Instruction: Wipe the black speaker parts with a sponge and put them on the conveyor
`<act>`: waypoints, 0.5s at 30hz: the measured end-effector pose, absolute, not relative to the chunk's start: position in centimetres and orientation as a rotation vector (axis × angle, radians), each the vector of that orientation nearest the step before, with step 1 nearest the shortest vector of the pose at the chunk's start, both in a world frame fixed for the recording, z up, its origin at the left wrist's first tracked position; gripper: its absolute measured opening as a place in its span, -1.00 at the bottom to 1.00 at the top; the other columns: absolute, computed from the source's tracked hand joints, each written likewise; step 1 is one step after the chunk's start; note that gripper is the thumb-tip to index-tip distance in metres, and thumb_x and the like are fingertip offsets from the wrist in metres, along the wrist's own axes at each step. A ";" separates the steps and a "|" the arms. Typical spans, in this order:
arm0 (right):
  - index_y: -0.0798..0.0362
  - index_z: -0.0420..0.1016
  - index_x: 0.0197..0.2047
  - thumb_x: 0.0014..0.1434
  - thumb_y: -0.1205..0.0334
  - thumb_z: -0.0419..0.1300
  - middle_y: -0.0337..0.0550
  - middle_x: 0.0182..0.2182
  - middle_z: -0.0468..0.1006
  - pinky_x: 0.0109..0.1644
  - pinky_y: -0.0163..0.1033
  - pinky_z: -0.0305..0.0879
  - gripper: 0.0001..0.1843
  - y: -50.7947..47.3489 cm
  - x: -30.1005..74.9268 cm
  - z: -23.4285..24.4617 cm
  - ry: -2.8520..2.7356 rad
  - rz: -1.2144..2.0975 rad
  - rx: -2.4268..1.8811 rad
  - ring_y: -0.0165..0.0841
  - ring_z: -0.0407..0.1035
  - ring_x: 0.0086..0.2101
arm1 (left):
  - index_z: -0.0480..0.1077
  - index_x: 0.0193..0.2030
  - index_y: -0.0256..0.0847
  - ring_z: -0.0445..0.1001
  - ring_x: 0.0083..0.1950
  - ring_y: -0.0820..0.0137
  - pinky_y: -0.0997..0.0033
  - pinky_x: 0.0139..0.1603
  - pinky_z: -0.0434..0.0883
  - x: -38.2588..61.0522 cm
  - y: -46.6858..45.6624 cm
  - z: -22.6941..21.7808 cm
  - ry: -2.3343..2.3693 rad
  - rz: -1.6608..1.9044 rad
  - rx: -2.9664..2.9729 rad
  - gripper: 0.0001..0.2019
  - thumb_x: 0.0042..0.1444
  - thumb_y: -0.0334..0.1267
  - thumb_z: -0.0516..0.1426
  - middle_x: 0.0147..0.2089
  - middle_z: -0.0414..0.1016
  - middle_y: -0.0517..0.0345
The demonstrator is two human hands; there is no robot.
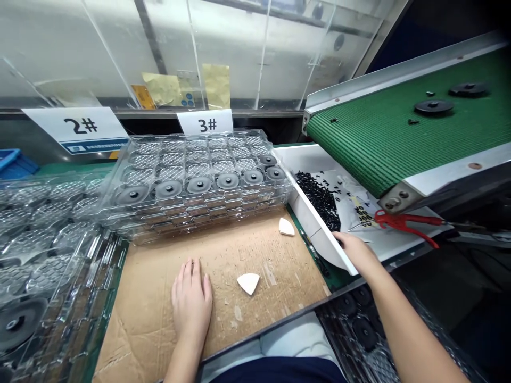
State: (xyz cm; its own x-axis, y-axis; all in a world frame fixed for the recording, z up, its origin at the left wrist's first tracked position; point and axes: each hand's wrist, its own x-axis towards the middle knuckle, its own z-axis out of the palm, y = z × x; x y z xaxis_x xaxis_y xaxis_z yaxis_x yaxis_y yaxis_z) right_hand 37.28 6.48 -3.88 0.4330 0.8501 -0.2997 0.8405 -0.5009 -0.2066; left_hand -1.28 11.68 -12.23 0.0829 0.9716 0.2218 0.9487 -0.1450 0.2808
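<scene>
My left hand (192, 300) lies flat on the cardboard sheet (159, 266), fingers stretched out and holding nothing. To its right is a white wedge-shaped piece (248, 283), apart from the fingers; a second white wedge (286, 227) sits farther back. My right hand (354, 249) reaches over the near end of a white tray (323, 234). Its fingers are bent together around something dark, mostly hidden. Just beyond it, small black parts (319, 199) lie heaped in the tray. Behind the cardboard, stacked clear plastic trays (191, 199) hold several black discs (199, 184) in their front pockets.
A green conveyor belt (399, 127) slopes in from the right, carrying black discs (434, 107) and small bits. A red-handled tool (411, 219) rests by the white tray. More clear trays (51, 250) are stacked at left. Signs (80, 127) stand along the back.
</scene>
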 end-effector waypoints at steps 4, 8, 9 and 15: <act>0.06 0.39 0.00 0.26 0.12 0.12 -0.10 -0.07 0.46 -0.10 -0.13 0.40 -0.70 6.4 37.0 -3.8 -1.519 0.592 -2.687 -0.33 0.41 -0.16 | 0.27 0.18 -0.52 0.23 0.28 0.00 -0.01 0.27 0.19 -1.4 11.6 -12.3 2.019 0.538 2.256 -0.47 0.27 -0.19 -0.22 0.24 0.31 -0.30; 0.07 0.41 -0.02 0.27 0.10 0.10 -0.10 -0.09 0.48 -0.09 -0.12 0.40 -0.71 6.3 36.5 -3.5 -1.509 0.515 -2.606 -0.34 0.42 -0.17 | 0.28 0.18 -0.53 0.24 0.28 0.01 0.00 0.26 0.19 -1.4 11.6 -12.1 2.010 0.551 2.247 -0.45 0.27 -0.17 -0.24 0.24 0.32 -0.31; 0.08 0.43 -0.04 0.28 0.12 0.08 -0.11 -0.11 0.50 -0.07 -0.13 0.39 -0.73 6.1 36.4 -3.0 -1.530 0.492 -2.557 -0.34 0.42 -0.17 | 0.28 0.18 -0.54 0.25 0.27 0.00 -0.01 0.25 0.20 -1.4 11.6 -12.0 2.003 0.562 2.246 -0.44 0.26 -0.17 -0.25 0.22 0.33 -0.32; -0.04 0.57 -0.16 0.23 0.10 0.06 -0.17 -0.17 0.60 -0.02 -0.20 0.38 -0.72 2.8 36.2 6.4 -1.771 0.333 -2.212 -0.29 0.46 -0.13 | 0.32 0.13 -0.59 0.33 0.20 -0.05 -0.04 0.17 0.26 -1.6 12.0 -12.7 2.014 0.599 2.339 -0.35 0.20 -0.11 -0.29 0.16 0.39 -0.36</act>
State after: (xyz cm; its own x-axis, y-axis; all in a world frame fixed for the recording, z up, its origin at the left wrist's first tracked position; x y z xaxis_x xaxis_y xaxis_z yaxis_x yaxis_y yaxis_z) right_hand 36.19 2.82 6.41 0.2188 0.9758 -0.0005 0.9094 -0.2041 -0.3624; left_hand -1.60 12.00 -12.68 0.1066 0.9525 0.2852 0.9535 -0.1793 0.2423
